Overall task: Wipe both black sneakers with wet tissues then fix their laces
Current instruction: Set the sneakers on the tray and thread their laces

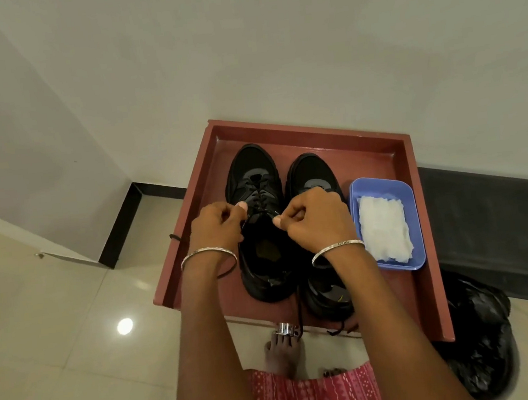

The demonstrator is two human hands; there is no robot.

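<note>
Black laces [258, 207] pinched taut by both hands' curled fingers [279, 220].

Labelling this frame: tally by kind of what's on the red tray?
Sneakers: 2, the left sneaker and the right sneaker
Blue tub: 1
Tissue pile in the tub: 1
Total: 4, all on the tray

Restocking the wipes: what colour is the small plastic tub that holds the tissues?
Light blue plastic tub, seen best in the head view.
</note>
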